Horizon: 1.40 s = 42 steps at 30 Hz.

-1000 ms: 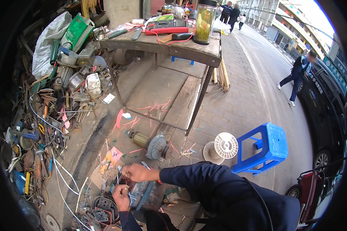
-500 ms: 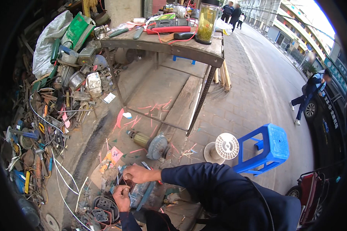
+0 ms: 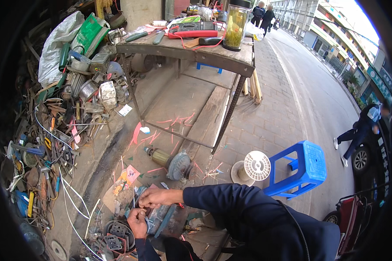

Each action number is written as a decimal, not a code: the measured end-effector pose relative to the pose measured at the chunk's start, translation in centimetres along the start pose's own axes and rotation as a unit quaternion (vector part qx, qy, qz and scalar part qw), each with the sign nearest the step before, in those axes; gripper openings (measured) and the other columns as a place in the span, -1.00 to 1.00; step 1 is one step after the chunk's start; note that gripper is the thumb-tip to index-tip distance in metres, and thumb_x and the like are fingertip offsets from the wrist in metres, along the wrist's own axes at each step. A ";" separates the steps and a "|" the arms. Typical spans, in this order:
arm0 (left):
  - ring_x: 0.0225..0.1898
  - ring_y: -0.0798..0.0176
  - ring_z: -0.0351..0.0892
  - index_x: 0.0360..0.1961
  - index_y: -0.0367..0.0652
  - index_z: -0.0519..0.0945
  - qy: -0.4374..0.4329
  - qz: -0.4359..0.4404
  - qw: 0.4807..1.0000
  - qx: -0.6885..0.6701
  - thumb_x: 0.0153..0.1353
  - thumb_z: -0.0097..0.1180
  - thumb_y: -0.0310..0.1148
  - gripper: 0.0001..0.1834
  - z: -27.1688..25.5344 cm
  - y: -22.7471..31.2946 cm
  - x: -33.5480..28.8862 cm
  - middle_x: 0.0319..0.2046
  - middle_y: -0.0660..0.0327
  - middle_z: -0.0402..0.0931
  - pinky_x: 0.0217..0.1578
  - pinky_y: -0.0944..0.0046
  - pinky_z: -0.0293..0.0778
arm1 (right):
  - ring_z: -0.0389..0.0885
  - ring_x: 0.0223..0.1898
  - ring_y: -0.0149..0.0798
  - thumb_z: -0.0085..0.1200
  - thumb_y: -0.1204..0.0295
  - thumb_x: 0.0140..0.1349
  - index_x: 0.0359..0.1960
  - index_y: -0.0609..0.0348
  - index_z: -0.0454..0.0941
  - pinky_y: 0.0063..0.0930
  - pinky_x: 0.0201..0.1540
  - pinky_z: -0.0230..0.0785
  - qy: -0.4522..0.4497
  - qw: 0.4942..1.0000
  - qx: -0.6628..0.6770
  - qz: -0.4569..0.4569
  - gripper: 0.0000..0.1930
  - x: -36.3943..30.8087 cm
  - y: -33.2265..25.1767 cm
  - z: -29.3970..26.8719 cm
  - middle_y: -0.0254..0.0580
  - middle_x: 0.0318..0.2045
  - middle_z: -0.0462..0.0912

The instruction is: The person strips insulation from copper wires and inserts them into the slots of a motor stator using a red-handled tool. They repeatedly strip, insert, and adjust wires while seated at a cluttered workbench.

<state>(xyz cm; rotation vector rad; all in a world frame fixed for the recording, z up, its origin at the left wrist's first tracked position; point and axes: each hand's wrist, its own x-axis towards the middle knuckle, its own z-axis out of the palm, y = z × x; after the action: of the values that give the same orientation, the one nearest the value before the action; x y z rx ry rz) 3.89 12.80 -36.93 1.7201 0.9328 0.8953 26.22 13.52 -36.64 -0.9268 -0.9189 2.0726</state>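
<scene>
My left hand [image 3: 137,222] is closed, its thumb and fingers pinched together at the left edge of a grey metal body [image 3: 161,215]. Just above it, my right hand [image 3: 156,198] is also closed, fingertips almost meeting the left ones. Whatever sits between the fingertips is too small to make out. Pale blue strands [image 3: 150,225] show beside the left hand. A long blue-grey strip [image 3: 165,220] lies along the metal body under my right wrist. Beyond my hands, a motor rotor [image 3: 161,158] with a round grey end housing [image 3: 179,165] rests on the ground.
At the left rises a heap of tools and scrap [image 3: 52,143]. A metal-legged table [image 3: 183,53] stands ahead, bearing a multimeter [image 3: 191,32] and a bottle [image 3: 236,26]. To the right are a white spool [image 3: 256,166] and a blue stool [image 3: 313,162]. A pedestrian [image 3: 363,130] walks by the parked car.
My right hand has turned slightly, bringing its fingertips down closer to my left hand. The left hand stays nearly in place. The pedestrian on the right has come nearer.
</scene>
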 end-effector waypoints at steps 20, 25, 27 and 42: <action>-0.24 0.09 0.73 -0.22 -0.23 0.74 0.031 0.005 0.999 0.035 0.34 0.29 -0.45 -0.92 0.4 -0.8 -0.1 -0.30 0.10 0.74 -0.16 0.17 0.57 | 0.66 -0.19 -0.40 0.16 0.43 0.41 -0.14 0.26 0.78 -0.39 -0.07 0.53 0.139 0.938 -0.301 -0.098 -0.81 -1.7 -2.4 -0.2 -0.22 -0.25 0.80; -0.30 0.36 0.67 -0.12 -0.19 0.75 0.053 -0.058 0.997 -0.019 0.39 0.28 -0.46 -0.90 0.7 -0.7 0.2 -0.29 0.20 0.75 -0.25 0.31 0.54 | 0.76 -0.12 -0.19 0.13 0.46 0.44 -0.13 0.29 0.72 -0.29 0.00 0.56 0.184 0.880 -0.416 -0.138 -0.83 -1.1 -3.8 1.3 -0.06 -0.22 0.81; -0.36 0.45 0.59 -0.11 -0.18 0.76 0.048 -0.082 0.994 -0.051 0.37 0.31 -0.49 -0.89 0.6 -1.0 0.0 -0.32 0.29 0.72 -0.30 0.37 0.49 | 0.77 -0.11 -0.12 0.13 0.46 0.44 -0.14 0.30 0.71 -0.26 0.01 0.56 0.161 0.888 -0.410 -0.131 -0.83 -1.2 -4.4 1.6 -0.03 -0.21 0.80; -0.53 0.54 0.41 -0.21 -0.15 0.63 0.211 -0.137 0.946 -0.206 0.52 0.18 -0.36 -0.87 0.1 -0.9 0.9 -0.47 0.39 0.55 -0.44 0.46 0.33 | 0.58 -0.46 -0.25 0.22 0.38 0.37 -0.20 0.22 0.69 -0.33 -0.34 0.44 0.417 0.816 -0.375 -0.138 -0.85 0.3 -3.7 4.4 -0.22 -0.42 0.67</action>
<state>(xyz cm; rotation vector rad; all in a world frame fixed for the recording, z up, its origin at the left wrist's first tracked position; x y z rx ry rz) 4.18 13.80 -37.65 1.0302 1.1333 1.1959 23.54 14.26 -31.60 -1.7720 -1.2516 0.8143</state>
